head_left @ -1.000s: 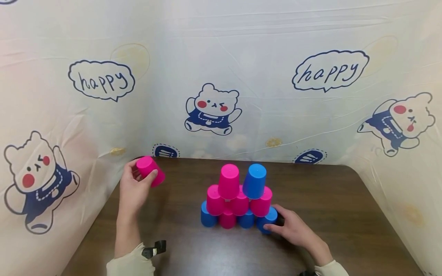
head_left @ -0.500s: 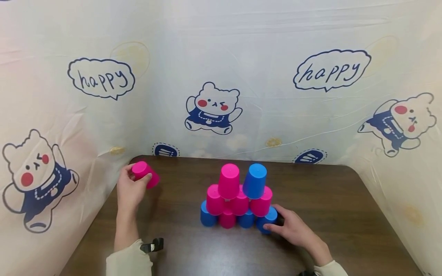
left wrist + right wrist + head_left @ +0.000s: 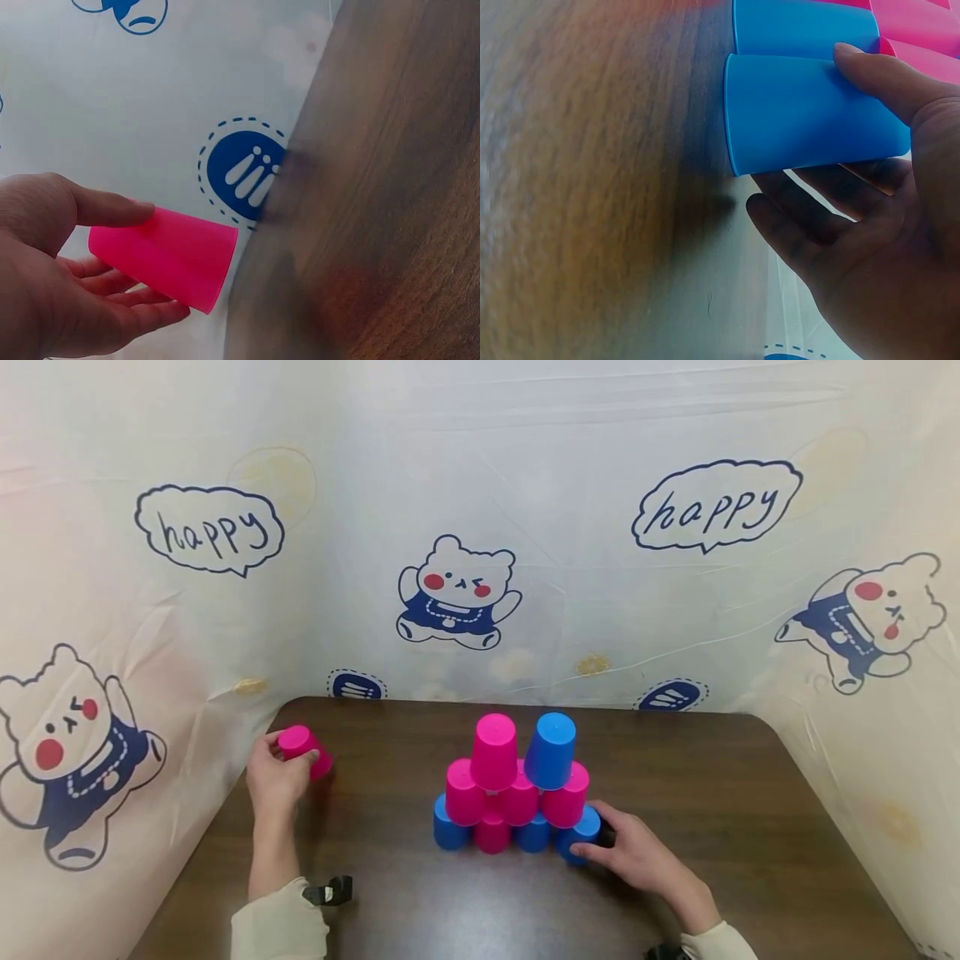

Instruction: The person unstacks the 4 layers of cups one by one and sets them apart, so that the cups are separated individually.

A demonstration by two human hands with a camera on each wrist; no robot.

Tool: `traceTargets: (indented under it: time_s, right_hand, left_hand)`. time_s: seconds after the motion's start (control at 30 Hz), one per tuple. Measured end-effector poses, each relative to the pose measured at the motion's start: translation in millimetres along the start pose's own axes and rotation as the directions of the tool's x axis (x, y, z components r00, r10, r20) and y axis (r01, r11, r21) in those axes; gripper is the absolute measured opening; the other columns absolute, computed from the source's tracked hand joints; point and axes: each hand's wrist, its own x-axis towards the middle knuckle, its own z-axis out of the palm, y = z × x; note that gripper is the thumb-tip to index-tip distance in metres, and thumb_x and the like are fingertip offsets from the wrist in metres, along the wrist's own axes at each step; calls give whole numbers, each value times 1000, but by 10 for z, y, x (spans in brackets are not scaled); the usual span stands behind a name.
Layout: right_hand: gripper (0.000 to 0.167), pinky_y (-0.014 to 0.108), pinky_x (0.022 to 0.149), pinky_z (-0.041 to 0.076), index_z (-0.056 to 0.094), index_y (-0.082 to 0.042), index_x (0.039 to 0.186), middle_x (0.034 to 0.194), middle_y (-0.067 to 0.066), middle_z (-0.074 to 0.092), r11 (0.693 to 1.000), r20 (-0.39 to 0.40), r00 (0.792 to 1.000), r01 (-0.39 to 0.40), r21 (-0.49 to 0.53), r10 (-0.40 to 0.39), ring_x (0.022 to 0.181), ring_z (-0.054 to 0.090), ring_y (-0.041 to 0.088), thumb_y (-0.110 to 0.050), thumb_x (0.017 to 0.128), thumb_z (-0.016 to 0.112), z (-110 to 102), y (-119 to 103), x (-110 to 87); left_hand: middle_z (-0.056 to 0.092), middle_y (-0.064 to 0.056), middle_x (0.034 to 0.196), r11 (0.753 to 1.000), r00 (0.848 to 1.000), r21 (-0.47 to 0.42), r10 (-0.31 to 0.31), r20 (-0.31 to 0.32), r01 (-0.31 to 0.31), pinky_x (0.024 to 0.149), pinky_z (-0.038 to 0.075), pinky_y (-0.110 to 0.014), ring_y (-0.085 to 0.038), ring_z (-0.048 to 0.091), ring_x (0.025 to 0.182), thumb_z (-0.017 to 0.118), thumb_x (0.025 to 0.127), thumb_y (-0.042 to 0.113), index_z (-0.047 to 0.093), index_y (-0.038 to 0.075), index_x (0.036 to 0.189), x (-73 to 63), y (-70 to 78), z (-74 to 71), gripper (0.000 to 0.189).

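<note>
My left hand (image 3: 279, 774) pinches a pink cup (image 3: 302, 752) between thumb and fingers near the table's back left corner. The cup is tilted, its rim facing down toward the tabletop; in the left wrist view the pink cup (image 3: 169, 259) shows the thumb on one side and fingers on the other. At centre right, upside-down cups form a three-level stack: blue and pink at the bottom, three pink in the middle, a pink cup (image 3: 495, 752) and a blue cup (image 3: 551, 750) on top. My right hand (image 3: 637, 852) holds the bottom row's rightmost blue cup (image 3: 810, 112) between thumb and fingers.
The dark wooden table (image 3: 420, 910) runs back to a pale printed curtain (image 3: 570, 610) on three sides. A black strap (image 3: 330, 892) sits at the left wrist. The stack stands between the two hands.
My left hand has lowered the pink cup and moved it slightly left, toward the tabletop. My right hand and the stack have kept their place.
</note>
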Motion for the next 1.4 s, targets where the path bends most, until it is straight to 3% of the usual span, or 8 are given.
traceTargets:
  time_s: [0.43,0.7,1.07,1.4]
  right_hand:
    - [58,61,100,56,59,-15,142,134,7,69,1000,17,1000,-1,10,1,120,67,33,-40,94,80,-17,-17,-7]
    - [60,60,100,57,59,-15,142,134,7,69,1000,13,999,-30,4,30,121,67,33,-41,93,81,-8,-39,-7]
    - [60,60,100,57,59,-14,142,134,8,69,1000,14,1000,-27,10,27,120,67,32,-41,93,81,1,-49,-15]
    - [60,61,99,58,59,-12,142,133,9,69,1000,15,1000,-22,10,22,119,67,34,-40,93,81,-10,-51,-9]
  left_hand:
    - [40,-32,159,997,997,25,-75,16,74,118,40,-65,-50,40,145,69,93,3,30,-1,160,105,-129,50,77]
    - [44,-34,154,998,999,37,-50,-20,51,119,38,-64,-50,42,142,67,92,2,35,-5,156,127,-198,74,72]
    - [42,-36,152,998,999,39,-53,2,52,117,39,-68,-52,40,141,65,90,-3,34,-8,153,125,-295,91,70]
    - [36,-35,157,996,996,15,-83,27,82,117,38,-69,-54,36,145,63,91,-5,27,-5,157,126,-281,97,75]
